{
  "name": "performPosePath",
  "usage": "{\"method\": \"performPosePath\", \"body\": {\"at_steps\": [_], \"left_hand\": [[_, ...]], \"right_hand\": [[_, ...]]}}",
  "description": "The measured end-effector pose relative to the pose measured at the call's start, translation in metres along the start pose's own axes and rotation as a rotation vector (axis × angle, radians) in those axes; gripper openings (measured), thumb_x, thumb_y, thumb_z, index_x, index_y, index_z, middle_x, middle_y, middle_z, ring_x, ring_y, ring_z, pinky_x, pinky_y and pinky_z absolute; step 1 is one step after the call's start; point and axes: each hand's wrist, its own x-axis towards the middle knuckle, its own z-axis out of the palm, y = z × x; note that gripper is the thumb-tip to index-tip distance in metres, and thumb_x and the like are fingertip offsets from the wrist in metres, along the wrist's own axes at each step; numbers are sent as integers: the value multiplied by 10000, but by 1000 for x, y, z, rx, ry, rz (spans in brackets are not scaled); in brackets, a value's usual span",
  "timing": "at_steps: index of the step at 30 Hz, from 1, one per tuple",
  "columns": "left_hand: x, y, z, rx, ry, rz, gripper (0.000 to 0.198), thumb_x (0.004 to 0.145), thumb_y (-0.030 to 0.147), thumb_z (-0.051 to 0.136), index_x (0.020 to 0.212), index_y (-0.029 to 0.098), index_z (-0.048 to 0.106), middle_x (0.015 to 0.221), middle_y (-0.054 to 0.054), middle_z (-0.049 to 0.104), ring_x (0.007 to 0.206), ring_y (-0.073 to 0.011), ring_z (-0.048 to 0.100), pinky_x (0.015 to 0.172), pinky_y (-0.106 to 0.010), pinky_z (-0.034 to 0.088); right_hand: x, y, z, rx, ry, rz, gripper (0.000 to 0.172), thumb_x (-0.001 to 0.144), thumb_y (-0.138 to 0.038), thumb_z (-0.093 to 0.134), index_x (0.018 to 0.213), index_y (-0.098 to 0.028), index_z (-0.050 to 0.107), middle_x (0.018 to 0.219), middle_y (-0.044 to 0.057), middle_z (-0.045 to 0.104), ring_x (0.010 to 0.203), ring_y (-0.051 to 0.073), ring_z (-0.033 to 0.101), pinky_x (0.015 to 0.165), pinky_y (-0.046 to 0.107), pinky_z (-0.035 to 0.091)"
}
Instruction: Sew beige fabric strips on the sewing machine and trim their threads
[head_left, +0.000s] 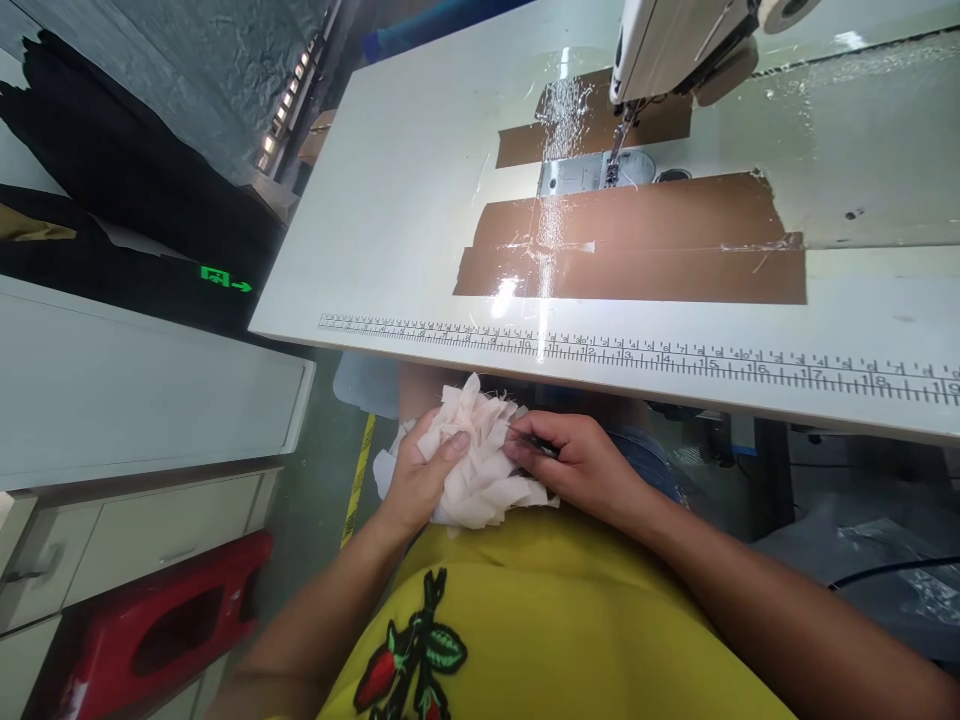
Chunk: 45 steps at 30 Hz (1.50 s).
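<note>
Pale fabric scraps (480,462) gripped by left hand (417,482), pinched by right hand (583,466).

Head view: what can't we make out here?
All in the head view:
- Tool in the right hand: only a thin dark tip shows. The hand hides the rest, so its kind is unclear.
- Fabric: piece count unclear. The pieces overlap and the left hand covers part.
- Machine: cut off by the top edge.
- Ruler: left-end digits too small to read.
</note>
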Motion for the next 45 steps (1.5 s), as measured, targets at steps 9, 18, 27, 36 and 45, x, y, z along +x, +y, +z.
{"method": "performPosePath", "body": {"at_steps": [9,18,27,36,45], "left_hand": [[2,3,3,35,-69,1,321,808,374,651,1073,196,613,965,-36,670,882,-173,605,756,-237,469],[0,4,3,184,-108,122,268,864,376,577,1073,212,610,963,-22,663,871,-160,584,742,-222,447],[6,-2,-2,122,-119,92,306,860,387,576,1086,183,600,992,-54,652,922,-190,584,788,-245,448],[7,-9,-5,42,-94,68,333,843,391,598,1106,188,610,1006,-59,651,936,-198,588,818,-263,455],[9,-9,-5,12,-78,39,320,836,393,608,1088,196,620,997,-51,663,935,-202,593,796,-258,461]], "right_hand": [[-5,-12,-10,-25,91,-98,217,890,-321,514,737,-176,565,674,-1,584,615,121,532,591,216,443],[16,-14,11,-134,59,-151,114,856,-209,524,806,-173,621,770,13,658,692,143,594,635,233,448],[5,-9,-9,-72,226,-72,205,888,-310,523,734,-180,557,651,-18,542,601,111,477,581,212,404],[-3,6,-3,-61,11,-12,138,860,-299,561,831,-176,615,768,1,643,689,129,563,651,209,439],[-7,3,-5,-85,90,-37,225,900,-342,500,749,-183,554,679,-9,551,618,112,483,597,208,411]]}}
